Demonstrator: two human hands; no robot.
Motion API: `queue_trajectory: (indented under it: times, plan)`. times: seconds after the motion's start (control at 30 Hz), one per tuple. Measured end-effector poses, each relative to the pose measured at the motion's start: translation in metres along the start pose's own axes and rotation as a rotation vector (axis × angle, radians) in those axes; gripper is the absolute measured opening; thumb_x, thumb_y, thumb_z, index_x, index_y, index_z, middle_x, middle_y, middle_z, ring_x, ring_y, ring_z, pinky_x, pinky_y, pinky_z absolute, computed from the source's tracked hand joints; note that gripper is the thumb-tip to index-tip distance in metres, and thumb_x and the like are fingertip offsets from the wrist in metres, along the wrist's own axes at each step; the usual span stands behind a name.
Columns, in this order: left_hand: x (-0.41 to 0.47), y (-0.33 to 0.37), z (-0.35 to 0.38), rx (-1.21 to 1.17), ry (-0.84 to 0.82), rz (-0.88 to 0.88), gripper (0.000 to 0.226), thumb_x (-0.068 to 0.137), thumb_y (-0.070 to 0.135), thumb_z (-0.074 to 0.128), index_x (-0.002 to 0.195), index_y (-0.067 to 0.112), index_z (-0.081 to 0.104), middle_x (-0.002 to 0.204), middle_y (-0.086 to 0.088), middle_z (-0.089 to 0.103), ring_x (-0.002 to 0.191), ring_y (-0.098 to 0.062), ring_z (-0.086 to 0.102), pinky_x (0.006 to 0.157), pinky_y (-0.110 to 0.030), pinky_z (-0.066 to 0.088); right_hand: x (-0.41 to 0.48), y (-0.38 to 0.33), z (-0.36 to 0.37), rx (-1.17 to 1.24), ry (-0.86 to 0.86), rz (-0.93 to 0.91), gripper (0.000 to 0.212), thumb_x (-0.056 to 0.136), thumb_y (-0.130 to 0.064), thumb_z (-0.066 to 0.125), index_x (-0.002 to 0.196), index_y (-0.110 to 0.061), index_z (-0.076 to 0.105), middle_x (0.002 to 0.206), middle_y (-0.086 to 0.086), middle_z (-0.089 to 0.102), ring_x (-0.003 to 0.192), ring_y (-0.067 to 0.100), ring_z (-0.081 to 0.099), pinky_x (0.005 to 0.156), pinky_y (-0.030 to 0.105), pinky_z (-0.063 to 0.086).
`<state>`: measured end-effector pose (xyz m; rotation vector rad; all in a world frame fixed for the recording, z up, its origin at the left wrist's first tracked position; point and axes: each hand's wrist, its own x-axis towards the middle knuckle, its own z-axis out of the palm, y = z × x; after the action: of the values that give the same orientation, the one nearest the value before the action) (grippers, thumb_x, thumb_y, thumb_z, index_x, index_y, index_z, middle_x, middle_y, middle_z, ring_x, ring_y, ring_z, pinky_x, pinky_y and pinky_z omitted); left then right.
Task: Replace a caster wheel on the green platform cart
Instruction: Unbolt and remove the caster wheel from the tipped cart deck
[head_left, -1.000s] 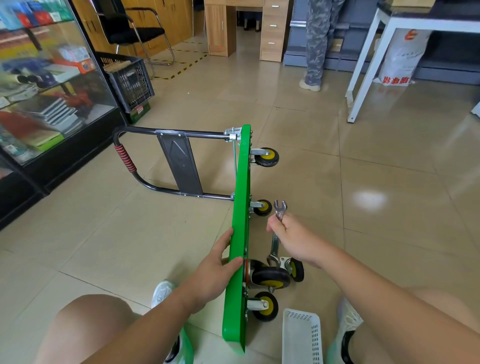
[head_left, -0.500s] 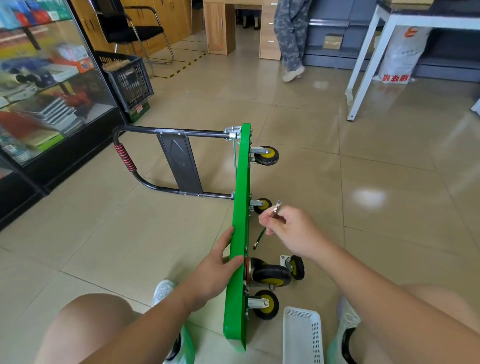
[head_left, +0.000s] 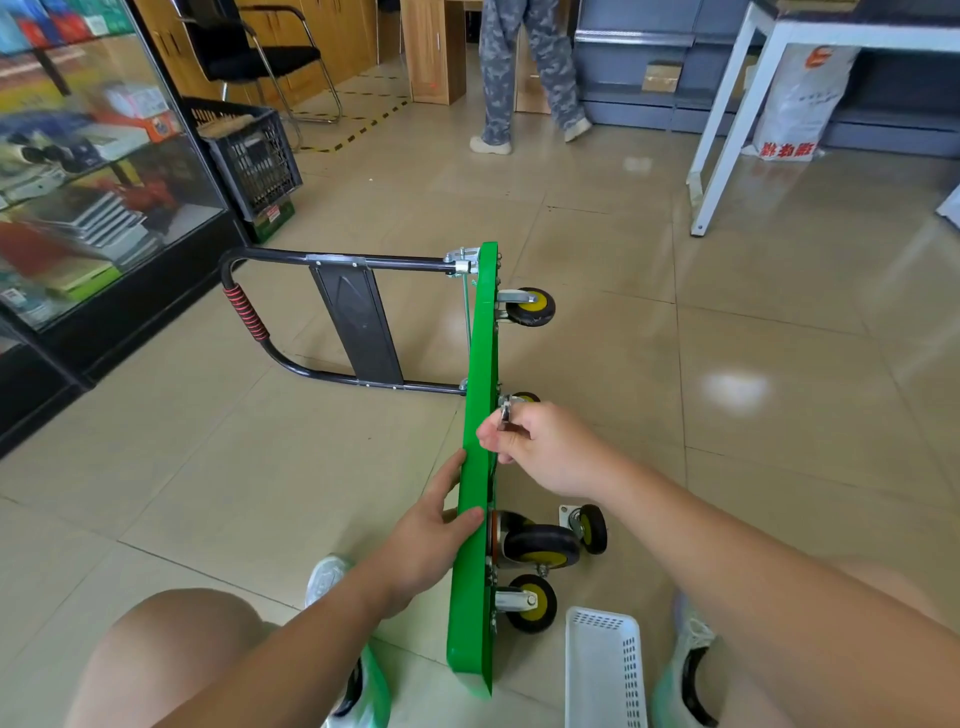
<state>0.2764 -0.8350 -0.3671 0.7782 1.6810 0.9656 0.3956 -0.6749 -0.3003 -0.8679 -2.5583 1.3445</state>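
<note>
The left grip (head_left: 431, 540) is clamping the stiff, probably heavy cart (head_left: 480, 364) by its top edge; the right grip (head_left: 545, 447), just ahead, is pinching a wrench (head_left: 505, 415).

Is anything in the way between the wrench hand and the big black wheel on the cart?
Nothing visible. The right hand, gripping the wrench, is beside the green cart; only bare floor shows between it and the big wheel. The loose caster lies aside.
</note>
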Motion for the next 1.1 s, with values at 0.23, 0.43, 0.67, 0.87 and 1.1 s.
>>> queue_trajectory:
  times: [0.23,0.43,0.67,0.87,1.1]
  plan:
    - [0.002,0.001,-0.003,-0.063,-0.009,-0.006,0.068,0.106,0.021,0.056,0.157,0.052,0.022,0.113,0.041,0.064,0.106,-0.013,0.073,0.093,-0.043,0.061,0.005,0.002,0.006,0.049,0.055,-0.02,0.007,0.098,-0.029,0.064,0.099,-0.035,0.063,0.094,-0.009,0.073,0.089,0.003,0.068,0.08,0.021,0.048]
    - [0.004,0.003,-0.005,-0.105,-0.018,0.009,0.065,0.105,0.012,0.056,0.152,0.051,0.032,0.15,0.019,0.044,0.108,-0.016,0.072,0.086,-0.04,0.063,-0.001,-0.001,0.011,0.112,0.111,-0.032,0.014,0.094,-0.024,0.07,0.088,-0.036,0.063,0.103,-0.01,0.075,0.1,0.003,0.068,0.092,0.023,0.051]
    - [0.015,0.004,-0.012,-0.115,0.031,0.021,0.041,0.106,0.022,0.054,0.135,0.05,0.046,0.14,0.011,0.053,0.107,-0.02,0.072,0.097,-0.058,0.057,-0.012,0.009,0.028,0.238,0.207,-0.034,0.007,0.092,-0.018,0.072,0.095,-0.025,0.073,0.097,-0.013,0.076,0.095,-0.003,0.069,0.092,0.022,0.053]
    - [0.023,0.005,-0.008,-0.124,0.073,0.036,0.031,0.108,0.021,0.05,0.133,0.039,0.043,0.132,0.005,0.054,0.102,-0.026,0.073,0.089,-0.053,0.061,0.003,0.01,0.03,0.348,0.234,0.007,0.015,0.094,-0.016,0.07,0.091,-0.031,0.071,0.095,-0.01,0.077,0.093,0.004,0.072,0.087,0.033,0.06]
    - [0.03,0.004,-0.005,-0.114,0.125,0.018,0.038,0.109,0.029,0.048,0.145,0.032,0.035,0.134,0.009,0.051,0.101,-0.019,0.071,0.085,-0.039,0.062,0.019,0.009,0.023,0.442,0.216,0.068,0.009,0.097,-0.011,0.065,0.094,-0.019,0.068,0.095,0.015,0.075,0.089,0.017,0.07,0.082,0.033,0.062]
